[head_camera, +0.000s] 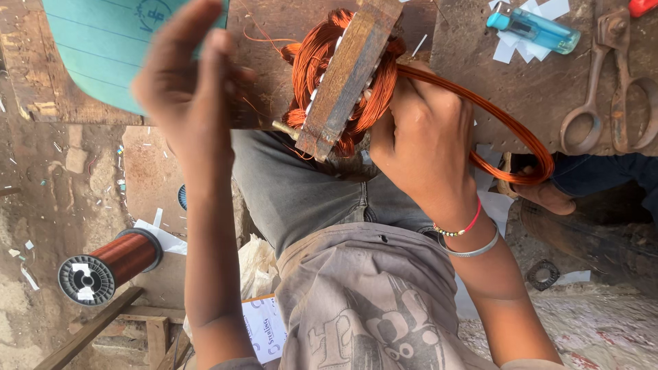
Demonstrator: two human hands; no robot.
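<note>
- Two bare hands are working at the edge of a worn wooden bench (pixel 534 89), seen from above.
- Right hand (pixel 421 140) is pressing against the copper windings (pixel 312 58) of a motor stator (pixel 346 75); its fingers are curling closed around the coil side, gripping a loose bundle of copper wire (pixel 510 137) that is looping out to the right and back under the bench edge.
- Stator is sitting tilted at the near edge of the bench, over the person's lap; its laminated iron stack is showing as a brownish slab, with orange windings bulging on both sides and white slot-paper strips showing between them.
- Left hand (pixel 185 89) is hovering raised, left of the stator, fingers loosely bent and close together; whether they are pinching anything, cannot tell. A thin strand of copper is trailing near it.
- A teal sheet (pixel 96 48) is lying on the bench behind the left hand.
- Holder check: a spool (pixel 110 267) on the floor, lower left, is carrying a full winding of enamelled copper wire.
- A blue translucent lighter (pixel 534 27) is resting on white paper scraps (pixel 507 48), top right; its fill level is unreadable.
- Rusty scissors (pixel 613 89) are lying on the bench, well apart from both hands.
</note>
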